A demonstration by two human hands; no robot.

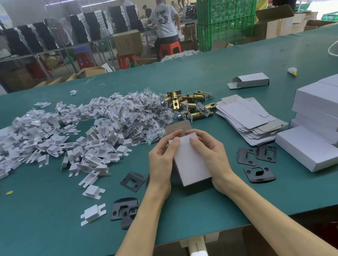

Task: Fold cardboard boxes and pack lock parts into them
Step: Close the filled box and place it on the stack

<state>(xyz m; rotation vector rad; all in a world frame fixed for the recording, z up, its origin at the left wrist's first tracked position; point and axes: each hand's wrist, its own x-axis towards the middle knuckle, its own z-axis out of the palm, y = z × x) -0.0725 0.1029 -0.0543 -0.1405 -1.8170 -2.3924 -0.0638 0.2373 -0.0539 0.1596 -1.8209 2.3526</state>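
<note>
A small white cardboard box (190, 164) lies on the green table (48, 231) in front of me, its brown end flap (177, 127) open at the far end. My left hand (163, 161) grips its left side and my right hand (211, 156) grips its right side, both thumbs pressing on the top face. Brass latch bolts (193, 105) lie just beyond the box. Black strike plates (256, 163) lie to the right, more black plates (127, 207) to the left. A stack of flat box blanks (247, 119) sits right of the latches.
A big heap of white card inserts (46, 143) and bagged screws (144, 114) covers the left of the table. Folded white boxes (331, 113) are stacked at the right, one folded box (250, 80) farther back. Other people, green crates (227, 11) and cartons are beyond the table.
</note>
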